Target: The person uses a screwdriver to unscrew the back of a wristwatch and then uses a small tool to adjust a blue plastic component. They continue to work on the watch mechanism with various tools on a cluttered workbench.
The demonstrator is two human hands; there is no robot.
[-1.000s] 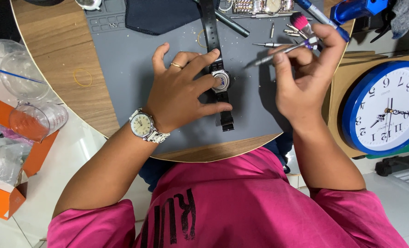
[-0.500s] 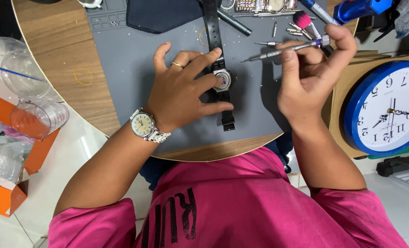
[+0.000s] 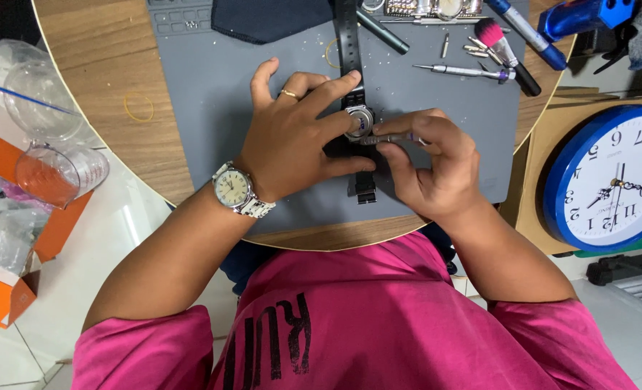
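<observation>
Left hand [image 3: 292,144] grip pressing down on a black-strapped watch [image 3: 359,121], fingers spread over its case and strap; right hand [image 3: 429,162] grip pinched around a thin screwdriver [image 3: 387,139], tip touching the watch case. Watch lying on the grey mat [image 3: 212,108] at the middle of the round wooden desk [image 3: 111,87]. Beyond the watch, more screwdrivers [image 3: 465,71] and a pink brush [image 3: 505,52]; right of it, a blue wall clock [image 3: 609,177].

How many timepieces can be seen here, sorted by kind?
Wristwatches: 2, one worn on the left wrist, one black-strapped on the mat under both hands.
Wall clocks: 1, blue-rimmed.
Total: 3.
</observation>
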